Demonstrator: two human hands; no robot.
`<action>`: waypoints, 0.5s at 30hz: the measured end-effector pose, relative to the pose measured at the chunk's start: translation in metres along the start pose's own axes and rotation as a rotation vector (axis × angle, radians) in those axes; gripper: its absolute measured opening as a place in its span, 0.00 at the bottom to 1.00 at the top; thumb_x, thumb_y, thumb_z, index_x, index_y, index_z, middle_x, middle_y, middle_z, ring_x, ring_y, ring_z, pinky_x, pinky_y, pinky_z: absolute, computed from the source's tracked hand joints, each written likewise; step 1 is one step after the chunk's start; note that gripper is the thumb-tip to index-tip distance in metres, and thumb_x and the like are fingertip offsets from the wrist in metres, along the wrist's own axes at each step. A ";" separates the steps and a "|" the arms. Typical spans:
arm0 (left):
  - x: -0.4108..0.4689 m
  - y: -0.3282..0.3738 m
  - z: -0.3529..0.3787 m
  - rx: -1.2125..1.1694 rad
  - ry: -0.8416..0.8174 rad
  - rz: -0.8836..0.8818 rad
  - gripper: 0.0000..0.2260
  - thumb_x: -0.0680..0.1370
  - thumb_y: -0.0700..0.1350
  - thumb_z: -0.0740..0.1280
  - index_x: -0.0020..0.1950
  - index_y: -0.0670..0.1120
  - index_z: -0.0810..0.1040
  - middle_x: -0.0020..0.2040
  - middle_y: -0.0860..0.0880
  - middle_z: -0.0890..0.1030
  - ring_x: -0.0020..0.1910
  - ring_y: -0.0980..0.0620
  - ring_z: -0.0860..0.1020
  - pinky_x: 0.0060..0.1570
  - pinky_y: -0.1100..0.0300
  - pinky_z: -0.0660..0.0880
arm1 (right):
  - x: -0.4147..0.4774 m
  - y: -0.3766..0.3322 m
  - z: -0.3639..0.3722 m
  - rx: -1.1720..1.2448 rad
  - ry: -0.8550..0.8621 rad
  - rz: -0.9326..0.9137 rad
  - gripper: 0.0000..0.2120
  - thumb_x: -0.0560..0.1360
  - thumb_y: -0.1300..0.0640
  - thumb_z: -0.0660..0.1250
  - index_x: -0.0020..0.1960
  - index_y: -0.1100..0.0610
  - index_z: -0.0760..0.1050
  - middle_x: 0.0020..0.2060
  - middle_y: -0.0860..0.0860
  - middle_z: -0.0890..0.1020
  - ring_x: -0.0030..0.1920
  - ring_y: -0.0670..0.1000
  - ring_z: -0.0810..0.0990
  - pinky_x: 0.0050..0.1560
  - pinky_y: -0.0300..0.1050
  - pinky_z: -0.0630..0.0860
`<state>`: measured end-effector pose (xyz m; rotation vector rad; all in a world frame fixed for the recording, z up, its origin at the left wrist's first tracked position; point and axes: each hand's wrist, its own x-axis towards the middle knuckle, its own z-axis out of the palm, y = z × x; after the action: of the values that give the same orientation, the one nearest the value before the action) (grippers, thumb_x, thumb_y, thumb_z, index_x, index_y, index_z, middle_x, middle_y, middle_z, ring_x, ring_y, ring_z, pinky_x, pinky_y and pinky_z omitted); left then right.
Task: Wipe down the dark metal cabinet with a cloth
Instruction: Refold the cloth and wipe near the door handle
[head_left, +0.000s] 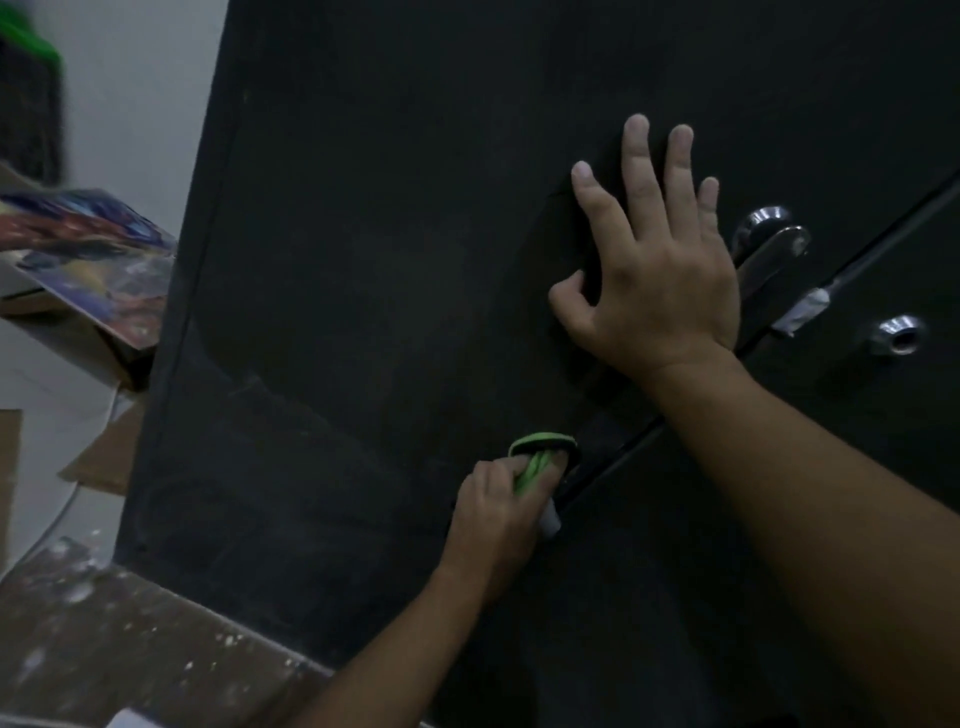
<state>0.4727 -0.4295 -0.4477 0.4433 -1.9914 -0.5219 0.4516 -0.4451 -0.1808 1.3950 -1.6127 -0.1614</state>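
The dark metal cabinet (363, 260) fills most of the view, its door face dusty and streaked. My left hand (498, 514) grips a green cloth (540, 457) and presses it on the lower part of the door, beside the gap between the two doors. My right hand (654, 270) lies flat on the door higher up, fingers spread, holding nothing. Just right of it is a chrome lever handle (769, 244).
A round chrome lock (898, 335) and a strip of grey tape (802, 312) sit on the right door. Left of the cabinet are a colourful box (88, 254), cardboard pieces (104, 457) and a paint-speckled floor (104, 639).
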 end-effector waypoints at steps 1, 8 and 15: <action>-0.003 -0.001 0.002 0.018 -0.013 0.010 0.37 0.67 0.48 0.78 0.73 0.54 0.67 0.57 0.43 0.74 0.45 0.45 0.77 0.40 0.54 0.78 | 0.000 0.001 -0.002 0.033 -0.001 -0.008 0.31 0.74 0.48 0.60 0.77 0.51 0.64 0.80 0.59 0.55 0.79 0.66 0.51 0.76 0.67 0.56; 0.009 -0.018 -0.009 -0.002 0.099 0.031 0.27 0.76 0.48 0.68 0.74 0.56 0.65 0.59 0.45 0.70 0.51 0.47 0.72 0.46 0.51 0.76 | -0.080 0.011 0.005 0.149 0.052 0.042 0.33 0.70 0.51 0.64 0.76 0.46 0.66 0.79 0.61 0.56 0.80 0.61 0.49 0.73 0.73 0.40; 0.038 0.019 -0.014 -0.080 0.190 -0.033 0.22 0.79 0.45 0.64 0.73 0.54 0.67 0.59 0.47 0.69 0.49 0.44 0.73 0.46 0.45 0.75 | -0.180 0.029 0.036 0.436 -0.001 0.385 0.34 0.72 0.54 0.64 0.77 0.48 0.62 0.78 0.55 0.55 0.80 0.57 0.48 0.75 0.72 0.47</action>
<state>0.4669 -0.4357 -0.4040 0.4590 -1.7776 -0.5569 0.3848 -0.3045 -0.2819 1.3621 -1.9592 0.4396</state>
